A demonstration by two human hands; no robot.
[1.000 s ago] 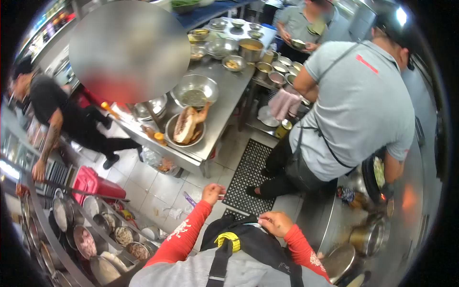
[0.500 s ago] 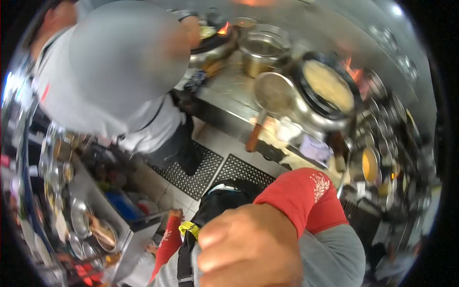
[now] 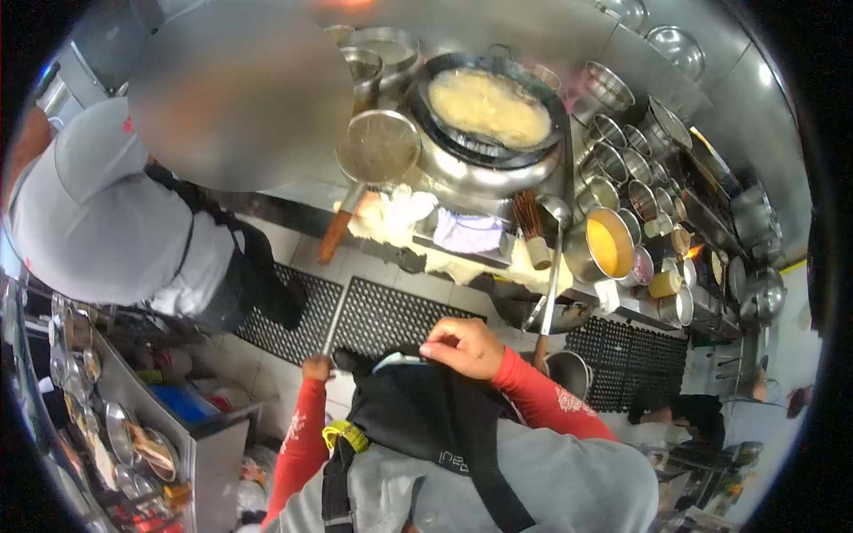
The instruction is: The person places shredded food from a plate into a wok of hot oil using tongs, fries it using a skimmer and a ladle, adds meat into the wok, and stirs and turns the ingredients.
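1. While the wok point(image 3: 498, 158) sits upper ctr. of the frame, pale liquid inside, R hand point(image 3: 466, 348) is down at lower ctr., fingers curled in; can't tell if they've got anything.
2. L hand point(image 3: 317, 367), lower L: too small to tell how wide the fingers are, or what's in 'em.
3. Ladle point(image 3: 554, 284), R of ctr., handle toward the body: best gripped near its end, IMO, red sleeve point(image 3: 551, 400) well off the prob. hot rim.

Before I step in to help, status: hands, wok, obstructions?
Left hand low, grip unclear; right hand curled over apron. Wok holding pale contents. Strainer handle overhangs counter edge.
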